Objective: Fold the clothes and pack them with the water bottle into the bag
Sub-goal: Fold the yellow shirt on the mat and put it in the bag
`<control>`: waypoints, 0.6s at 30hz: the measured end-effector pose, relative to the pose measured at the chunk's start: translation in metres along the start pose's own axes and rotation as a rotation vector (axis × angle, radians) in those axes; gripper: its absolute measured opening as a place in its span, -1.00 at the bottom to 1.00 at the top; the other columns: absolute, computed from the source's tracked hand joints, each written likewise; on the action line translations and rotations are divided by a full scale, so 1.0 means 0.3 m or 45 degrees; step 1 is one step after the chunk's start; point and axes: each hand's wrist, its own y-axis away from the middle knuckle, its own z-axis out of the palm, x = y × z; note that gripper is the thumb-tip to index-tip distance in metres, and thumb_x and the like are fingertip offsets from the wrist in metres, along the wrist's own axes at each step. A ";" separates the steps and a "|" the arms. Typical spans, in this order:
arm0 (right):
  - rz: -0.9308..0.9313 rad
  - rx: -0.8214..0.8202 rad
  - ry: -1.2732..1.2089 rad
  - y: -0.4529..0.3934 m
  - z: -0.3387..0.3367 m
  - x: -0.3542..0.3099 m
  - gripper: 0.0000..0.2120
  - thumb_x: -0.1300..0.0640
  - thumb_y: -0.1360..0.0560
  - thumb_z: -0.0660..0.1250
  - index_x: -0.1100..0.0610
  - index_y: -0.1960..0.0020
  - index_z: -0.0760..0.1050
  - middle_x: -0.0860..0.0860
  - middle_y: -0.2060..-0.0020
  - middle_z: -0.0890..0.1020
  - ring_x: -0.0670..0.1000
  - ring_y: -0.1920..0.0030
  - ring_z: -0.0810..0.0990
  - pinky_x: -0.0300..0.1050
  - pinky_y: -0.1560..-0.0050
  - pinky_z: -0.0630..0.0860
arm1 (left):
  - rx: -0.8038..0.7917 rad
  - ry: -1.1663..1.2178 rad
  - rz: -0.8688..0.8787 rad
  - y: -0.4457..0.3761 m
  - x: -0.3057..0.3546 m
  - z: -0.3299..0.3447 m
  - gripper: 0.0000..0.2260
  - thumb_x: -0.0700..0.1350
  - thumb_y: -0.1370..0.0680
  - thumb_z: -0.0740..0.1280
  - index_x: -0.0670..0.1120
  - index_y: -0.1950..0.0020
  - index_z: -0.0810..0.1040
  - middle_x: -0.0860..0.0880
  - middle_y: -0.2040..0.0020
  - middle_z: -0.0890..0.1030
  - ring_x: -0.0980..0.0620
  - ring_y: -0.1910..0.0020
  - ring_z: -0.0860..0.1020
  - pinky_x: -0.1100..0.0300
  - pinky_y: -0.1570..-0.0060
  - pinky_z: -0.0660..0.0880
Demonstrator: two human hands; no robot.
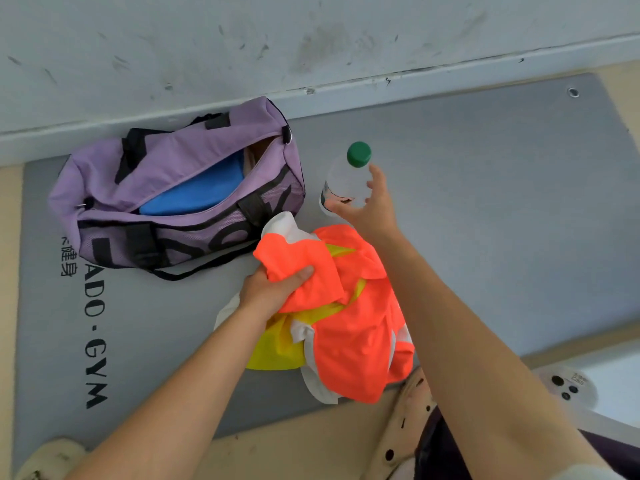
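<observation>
A purple duffel bag [166, 161] lies unzipped on the grey mat, with something blue [197, 192] showing inside its opening. In front of it sits a crumpled pile of clothes [356, 327] in orange, yellow and white. My left hand [277, 289] grips a bunch of the orange fabric at the pile's left top. A clear water bottle [346, 178] with a green cap stands just right of the bag. My right hand [370, 202] is at the bottle with fingers spread around its lower body, not closed on it.
The grey gym mat [485, 209] with black lettering lies against a scuffed white wall [311, 46]. A light slipper [48, 455] is at the bottom left. A white scale [571, 386] sits at the lower right, beside my spotted trouser leg [412, 420].
</observation>
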 end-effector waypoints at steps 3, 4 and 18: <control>0.239 0.135 0.046 0.147 -0.074 0.095 -0.04 -0.27 -0.30 0.51 0.03 -0.52 0.14 0.08 -0.44 0.32 0.06 -0.44 0.31 0.09 -0.42 0.30 | -0.010 -0.213 -0.151 0.035 -0.012 -0.009 0.11 0.57 0.02 0.35 0.14 -0.47 0.31 -0.12 -0.40 0.37 -0.20 -0.40 0.37 -0.09 -0.42 0.31; 0.391 0.171 0.092 0.212 -0.100 0.138 -0.04 -0.36 -0.28 0.46 0.00 -0.51 0.17 0.09 -0.42 0.34 0.09 -0.42 0.34 0.12 -0.40 0.32 | -0.078 -0.085 -0.168 0.044 -0.022 -0.004 0.11 0.56 0.01 0.41 0.14 -0.47 0.31 -0.07 -0.41 0.40 -0.15 -0.39 0.39 -0.08 -0.40 0.33; 0.402 0.341 -0.191 0.376 -0.396 0.163 -0.70 -0.13 -0.54 0.32 0.04 -0.15 0.58 -0.09 0.04 0.55 -0.17 0.04 0.51 -0.33 0.10 0.37 | -0.450 0.404 -0.013 0.191 0.177 0.403 -0.62 0.23 -0.51 0.35 0.08 -0.23 0.44 0.05 -0.21 0.60 -0.02 -0.11 0.58 -0.01 -0.15 0.46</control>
